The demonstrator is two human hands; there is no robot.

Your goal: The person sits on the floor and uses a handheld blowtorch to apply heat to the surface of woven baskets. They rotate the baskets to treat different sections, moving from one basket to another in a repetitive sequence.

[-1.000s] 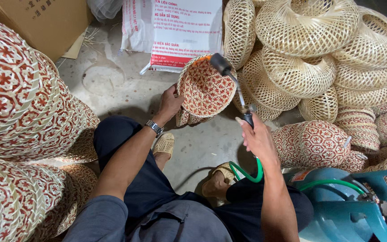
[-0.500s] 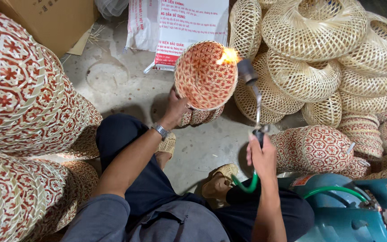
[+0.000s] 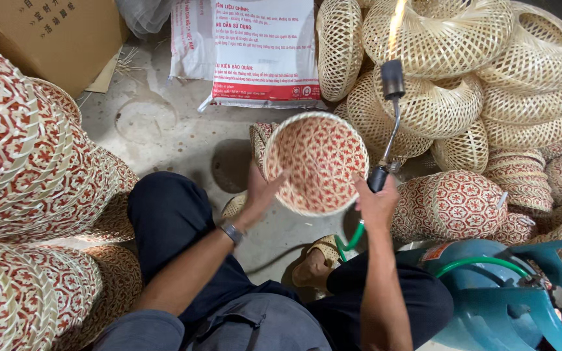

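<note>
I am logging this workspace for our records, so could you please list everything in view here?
red-patterned woven basket: one, red and cream, held up at centre, opening toward the camera.
gas torch: one, black and metal, lit, flame pointing up, right of the basket.
green hose: one, from the torch toward the cylinder.
gas cylinder: one, blue, bottom right.
plain woven baskets: many, pale straw, heaped top right.
red-patterned basket stacks: several, left side.
printed sack: one, white and red, top centre.
cardboard box: one, brown, top left.
left hand: on the basket's rim.
right hand: grips the torch.
</note>
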